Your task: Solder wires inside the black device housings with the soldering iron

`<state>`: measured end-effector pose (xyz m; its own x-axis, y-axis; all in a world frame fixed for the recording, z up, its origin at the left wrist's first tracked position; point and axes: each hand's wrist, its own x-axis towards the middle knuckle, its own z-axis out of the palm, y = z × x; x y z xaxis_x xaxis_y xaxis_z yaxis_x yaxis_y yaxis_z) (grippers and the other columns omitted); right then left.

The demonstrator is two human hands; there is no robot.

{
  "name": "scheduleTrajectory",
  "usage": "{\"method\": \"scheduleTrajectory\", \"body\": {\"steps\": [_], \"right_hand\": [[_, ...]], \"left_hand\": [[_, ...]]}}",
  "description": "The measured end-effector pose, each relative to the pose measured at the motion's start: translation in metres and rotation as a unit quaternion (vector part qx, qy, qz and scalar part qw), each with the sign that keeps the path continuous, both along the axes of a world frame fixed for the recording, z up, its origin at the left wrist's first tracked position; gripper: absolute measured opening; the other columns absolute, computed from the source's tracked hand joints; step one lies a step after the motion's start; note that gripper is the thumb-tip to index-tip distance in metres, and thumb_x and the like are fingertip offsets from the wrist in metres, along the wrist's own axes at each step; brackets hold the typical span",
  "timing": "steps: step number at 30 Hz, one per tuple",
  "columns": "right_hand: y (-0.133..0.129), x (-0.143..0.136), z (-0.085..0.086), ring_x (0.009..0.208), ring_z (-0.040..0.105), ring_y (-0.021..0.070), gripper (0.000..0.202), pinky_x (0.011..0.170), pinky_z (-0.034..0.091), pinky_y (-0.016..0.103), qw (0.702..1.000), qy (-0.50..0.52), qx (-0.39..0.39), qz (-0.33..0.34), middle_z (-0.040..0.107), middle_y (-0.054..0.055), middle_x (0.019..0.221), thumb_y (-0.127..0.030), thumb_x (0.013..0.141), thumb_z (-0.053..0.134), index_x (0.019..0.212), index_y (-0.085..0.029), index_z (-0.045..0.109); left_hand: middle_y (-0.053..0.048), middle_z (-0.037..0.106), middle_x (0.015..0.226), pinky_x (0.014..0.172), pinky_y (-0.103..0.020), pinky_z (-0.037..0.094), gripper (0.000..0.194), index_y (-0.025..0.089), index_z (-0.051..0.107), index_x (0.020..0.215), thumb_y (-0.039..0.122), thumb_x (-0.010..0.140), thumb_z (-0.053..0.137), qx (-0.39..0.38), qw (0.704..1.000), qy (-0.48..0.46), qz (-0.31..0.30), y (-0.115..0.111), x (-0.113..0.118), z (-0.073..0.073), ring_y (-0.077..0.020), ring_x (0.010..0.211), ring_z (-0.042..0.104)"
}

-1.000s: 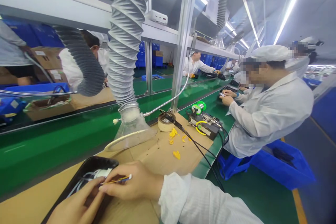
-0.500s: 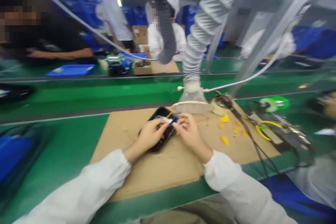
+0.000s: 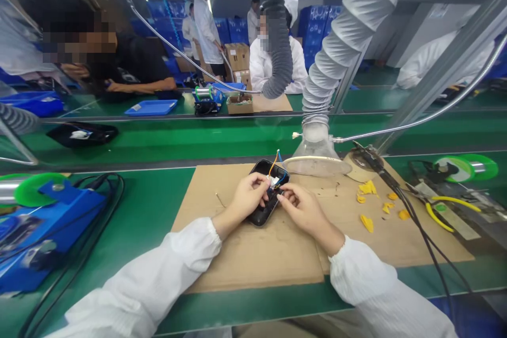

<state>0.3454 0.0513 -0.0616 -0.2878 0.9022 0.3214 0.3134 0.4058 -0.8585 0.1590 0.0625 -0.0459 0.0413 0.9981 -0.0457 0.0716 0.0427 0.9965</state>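
A black plastic casing (image 3: 261, 215) lies tilted on the brown cardboard (image 3: 253, 259). Inside its upper part sits a small white part (image 3: 273, 180) with orange and blue wires (image 3: 276, 161) rising from it. My left hand (image 3: 251, 196) pinches the white part from the left, thumb and forefinger together. My right hand (image 3: 303, 206) is at the casing's right edge, its fingers closed near the wires; what they hold is too small to make out.
A fume hood (image 3: 317, 142) on a ribbed duct stands behind the casing. Yellow scraps (image 3: 367, 223), yellow-handled pliers (image 3: 439, 214) and black cables lie right. A blue solder-reel stand (image 3: 51, 232) is left. Across the green bench, people sit near a blue tray (image 3: 150, 108).
The view has swung left and sharpened, shifting the scene rightward. The orange and blue wires now stand up above the casing, and my right hand sits slightly lower against it.
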Motion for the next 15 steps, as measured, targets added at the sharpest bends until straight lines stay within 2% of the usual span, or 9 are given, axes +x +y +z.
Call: {"method": "scheduleTrajectory", "body": {"steps": [7, 15], "right_hand": [[-0.0011, 0.0013, 0.0009, 0.065, 0.061, 0.0135, 0.020, 0.061, 0.049, 0.027, 0.999, -0.024, 0.040, -0.006, 0.067, 0.003, 0.077, -0.034, 0.093, 0.062, 0.104, -0.019, 0.069], [-0.0010, 0.0029, 0.0027, 0.063, 0.059, 0.0140, 0.022, 0.060, 0.048, 0.027, 0.994, -0.073, 0.080, -0.014, 0.066, 0.004, 0.078, -0.034, 0.095, 0.058, 0.102, -0.017, 0.071]], "left_hand": [[0.005, 0.056, 0.049, 0.035, -0.018, 0.035, 0.044, 0.018, 0.055, 0.081, 0.057, 0.071, 0.071, 0.003, 1.000, -0.015, -0.010, 0.0021, 0.0003, -0.0006, -0.0087, 0.035, 0.048], [0.003, 0.062, 0.062, 0.033, -0.018, 0.039, 0.040, 0.017, 0.056, 0.086, 0.050, 0.072, 0.072, 0.021, 0.998, -0.061, 0.017, 0.0029, 0.0021, -0.0028, -0.0079, 0.037, 0.050]]}}
